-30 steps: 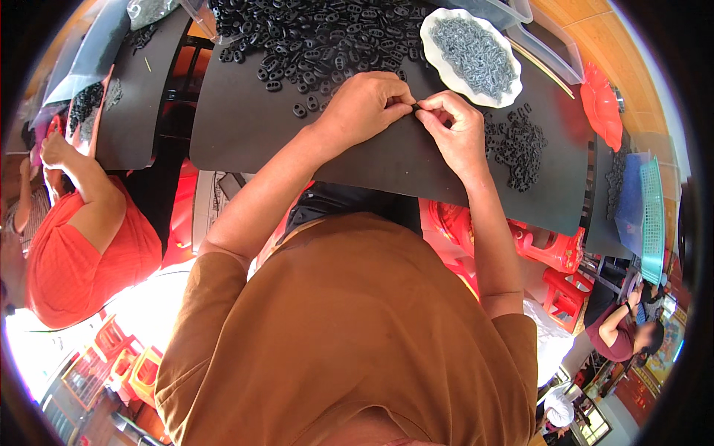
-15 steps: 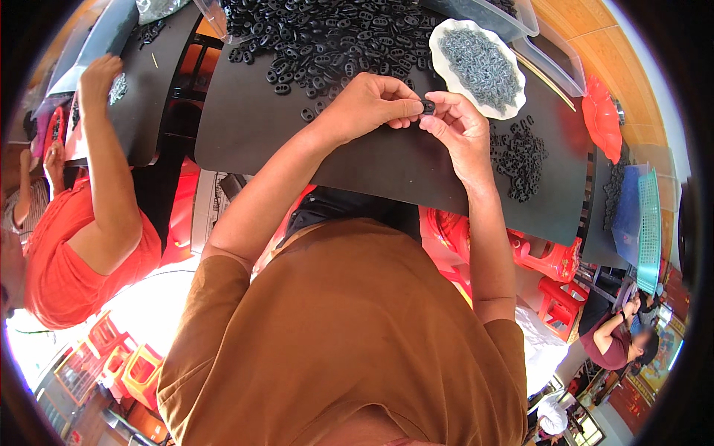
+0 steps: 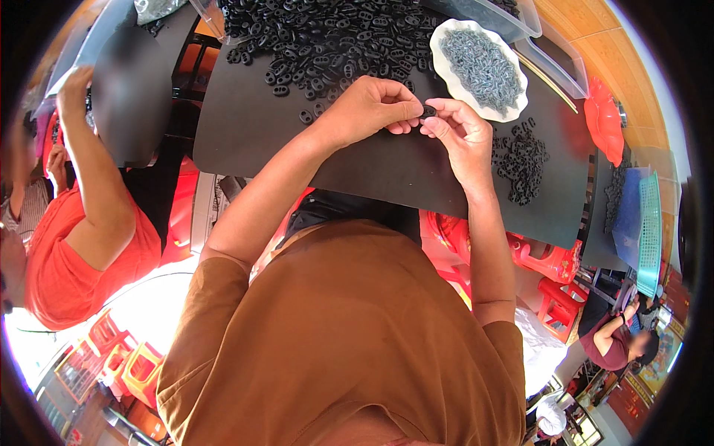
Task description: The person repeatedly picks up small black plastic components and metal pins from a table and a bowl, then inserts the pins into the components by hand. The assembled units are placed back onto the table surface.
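Observation:
Over the dark table, my left hand and my right hand meet, fingertips closed on a small black oval plastic piece between them. Part of that piece is covered by the fingers. Beyond my left hand spreads a big heap of black oval pieces with two holes. A white wavy-edged dish beyond my right hand holds many tiny shiny grey pieces, too small to name. Right of my right wrist lies a pile of smaller black parts.
Clear plastic bins stand at the table's far side. A red dish and a teal basket are at the right. On the left, a person in a red shirt works at another table. Red stools stand below.
My hands have shifted very slightly, still pinching the black piece. The person on the left has drawn a hand back a little to the left.

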The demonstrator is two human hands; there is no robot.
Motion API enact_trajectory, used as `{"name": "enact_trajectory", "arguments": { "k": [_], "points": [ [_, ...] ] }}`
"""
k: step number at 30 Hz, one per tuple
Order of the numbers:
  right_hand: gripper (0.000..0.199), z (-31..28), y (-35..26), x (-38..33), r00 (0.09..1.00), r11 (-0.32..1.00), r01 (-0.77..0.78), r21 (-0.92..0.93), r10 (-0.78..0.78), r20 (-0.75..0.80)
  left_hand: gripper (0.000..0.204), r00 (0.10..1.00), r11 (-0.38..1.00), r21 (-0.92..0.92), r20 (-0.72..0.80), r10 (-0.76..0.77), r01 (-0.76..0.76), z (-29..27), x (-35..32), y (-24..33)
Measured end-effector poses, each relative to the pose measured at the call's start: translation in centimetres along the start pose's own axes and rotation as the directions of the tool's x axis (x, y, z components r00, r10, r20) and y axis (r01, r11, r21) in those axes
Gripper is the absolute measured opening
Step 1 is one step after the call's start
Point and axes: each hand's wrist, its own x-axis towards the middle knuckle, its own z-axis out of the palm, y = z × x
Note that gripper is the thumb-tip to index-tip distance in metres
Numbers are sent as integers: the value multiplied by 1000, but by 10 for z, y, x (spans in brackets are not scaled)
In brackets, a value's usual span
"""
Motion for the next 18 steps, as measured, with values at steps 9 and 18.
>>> {"name": "enact_trajectory", "arguments": {
  "k": [9,18],
  "points": [
    [20,-4,0,-2,998,1000,-10,-18,11,66,21,1000,999,32,20,4,-5,2,-1,-1],
    [24,-61,-56,93,989,973,142,-183,-130,74,23,1000,998,60,-11,10,-10,12,-2,5]
  ]
}}
